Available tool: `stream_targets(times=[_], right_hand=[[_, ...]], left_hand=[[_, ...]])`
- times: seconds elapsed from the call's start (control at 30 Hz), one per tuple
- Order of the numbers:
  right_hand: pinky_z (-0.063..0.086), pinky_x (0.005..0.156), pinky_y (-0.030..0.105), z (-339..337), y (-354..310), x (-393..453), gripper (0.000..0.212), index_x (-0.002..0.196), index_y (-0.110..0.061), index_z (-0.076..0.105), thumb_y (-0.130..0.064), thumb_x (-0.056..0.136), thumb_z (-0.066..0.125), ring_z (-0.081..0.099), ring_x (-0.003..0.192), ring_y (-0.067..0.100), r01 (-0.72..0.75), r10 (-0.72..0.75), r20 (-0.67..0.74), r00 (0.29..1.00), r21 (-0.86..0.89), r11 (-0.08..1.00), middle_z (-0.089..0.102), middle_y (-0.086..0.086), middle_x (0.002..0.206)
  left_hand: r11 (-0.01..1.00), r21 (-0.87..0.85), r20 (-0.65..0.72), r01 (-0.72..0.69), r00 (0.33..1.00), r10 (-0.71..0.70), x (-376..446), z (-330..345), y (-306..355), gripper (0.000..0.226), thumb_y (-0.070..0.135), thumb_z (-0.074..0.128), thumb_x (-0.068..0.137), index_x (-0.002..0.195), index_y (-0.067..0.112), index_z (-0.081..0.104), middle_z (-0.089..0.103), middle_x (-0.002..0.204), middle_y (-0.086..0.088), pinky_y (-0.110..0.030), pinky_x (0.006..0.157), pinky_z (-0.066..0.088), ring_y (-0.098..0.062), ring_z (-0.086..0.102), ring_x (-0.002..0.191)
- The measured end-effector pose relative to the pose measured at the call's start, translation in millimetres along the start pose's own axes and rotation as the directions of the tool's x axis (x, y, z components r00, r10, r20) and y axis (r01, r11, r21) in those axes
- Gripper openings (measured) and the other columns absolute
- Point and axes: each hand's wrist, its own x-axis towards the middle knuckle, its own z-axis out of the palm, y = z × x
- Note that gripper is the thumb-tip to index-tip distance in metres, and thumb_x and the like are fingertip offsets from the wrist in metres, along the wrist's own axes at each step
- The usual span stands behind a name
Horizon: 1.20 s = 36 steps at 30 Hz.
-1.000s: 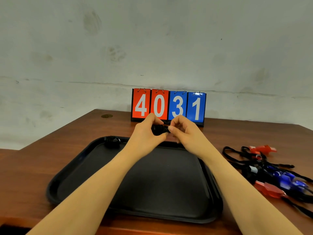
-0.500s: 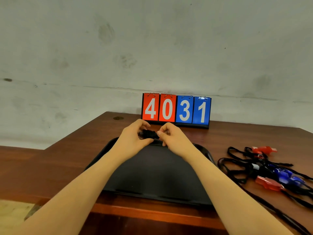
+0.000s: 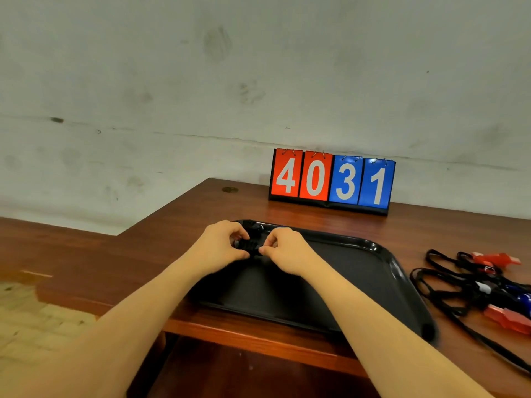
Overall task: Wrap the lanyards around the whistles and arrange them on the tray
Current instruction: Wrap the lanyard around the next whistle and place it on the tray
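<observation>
Both hands meet over the far left corner of the tray: the left hand [image 3: 221,245] and right hand [image 3: 284,251] each pinch with curled fingers one end of a black whistle bundle [image 3: 249,246], its lanyard wound around it, held just above the tray floor. From largest to smallest around them: the brown wooden table [image 3: 178,234] carries the black tray [image 3: 382,271], whose near edge is partly covered by both forearms. At the back stands a flip scoreboard [image 3: 332,182] reading 4031, two red cards then two blue. Right of the tray, apart from it, lies a tangle of loose lanyards [image 3: 442,285] with red and blue whistles [image 3: 505,318], cut off by the frame's right edge. Behind the fingers, another wrapped whistle [image 3: 254,226] sits in the tray's far corner, mostly hidden and hard to make out.
</observation>
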Motion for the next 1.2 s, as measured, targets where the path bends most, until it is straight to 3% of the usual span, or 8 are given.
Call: stream_targets(times=[0.27, 0.57, 0.77, 0.9, 1.0, 1.2], right_hand=[[0.05, 0.086, 0.042, 9.7, -5.8, 13.4, 0.01, 0.085, -0.017, 0.054, -0.026, 0.089, 0.058, 0.061, 0.09, 0.025, 0.008, -0.007, 0.018, 1.0, -0.073, 0.997, 0.065, 0.007, 0.097], [0.05, 0.085, 0.043, 12.2, -5.3, 14.0, 0.009, 0.088, -0.02, 0.053, -0.026, 0.088, 0.059, 0.059, 0.091, 0.024, 0.061, -0.057, 0.047, 0.997, -0.1, 0.993, 0.057, 0.001, 0.091], [0.05, 0.086, 0.038, 7.7, -7.4, 8.8, 0.021, 0.106, -0.013, 0.055, -0.026, 0.09, 0.056, 0.059, 0.093, 0.023, 0.033, -0.029, 0.049, 0.998, -0.069, 0.997, 0.06, 0.007, 0.105], [0.05, 0.085, 0.036, -1.7, -2.5, -2.9, 0.018, 0.103, -0.012, 0.059, -0.023, 0.09, 0.054, 0.059, 0.092, 0.02, 0.033, -0.033, 0.008, 0.999, -0.034, 0.999, 0.062, 0.006, 0.103], [0.052, 0.082, 0.035, -11.2, 3.4, -16.5, 0.013, 0.094, -0.014, 0.062, -0.021, 0.09, 0.052, 0.06, 0.086, 0.017, 0.038, -0.038, -0.056, 0.998, -0.004, 0.999, 0.062, 0.0, 0.093], [0.048, 0.068, 0.02, -39.0, 20.9, -52.9, 0.012, 0.085, -0.021, 0.061, -0.02, 0.092, 0.051, 0.059, 0.075, 0.009, 0.054, -0.047, -0.186, 0.981, 0.03, 0.998, 0.06, -0.007, 0.077]], left_hand=[[0.993, 0.116, -0.048, 0.01, 0.999, -0.004, 7.4, 1.6, -8.1, 0.033, 0.023, 0.073, 0.075, 0.106, 0.02, 0.065, 0.052, 0.094, 0.003, -0.02, 0.076, 0.036, -0.011, 0.049, 0.087], [0.991, 0.123, -0.034, 0.056, 0.998, -0.053, 4.9, 0.1, -7.9, 0.033, 0.016, 0.068, 0.075, 0.107, 0.016, 0.061, 0.046, 0.097, 0.0, -0.022, 0.078, 0.038, -0.02, 0.053, 0.097], [0.985, 0.138, 0.017, 0.101, 0.994, -0.105, -0.6, 1.5, -0.3, 0.055, 0.02, 0.063, 0.08, 0.131, 0.016, 0.043, 0.041, 0.126, -0.008, -0.031, 0.097, 0.036, -0.026, 0.036, 0.12], [0.988, 0.12, -0.045, 0.098, 0.995, -0.094, -10.5, -0.7, 11.8, 0.05, 0.021, 0.059, 0.084, 0.131, 0.014, 0.042, 0.041, 0.129, -0.007, -0.031, 0.1, 0.032, -0.025, 0.031, 0.122], [0.994, 0.079, -0.05, 0.072, 0.996, -0.068, -17.8, -3.0, 24.0, 0.038, 0.019, 0.056, 0.087, 0.125, 0.013, 0.049, 0.047, 0.124, -0.006, -0.028, 0.095, 0.036, -0.02, 0.041, 0.116], [0.999, -0.035, -0.037, 0.022, 0.999, -0.023, -32.9, 1.7, 63.5, 0.023, 0.017, 0.054, 0.09, 0.112, 0.013, 0.056, 0.056, 0.089, 0.005, -0.019, 0.074, 0.041, -0.005, 0.051, 0.075]])
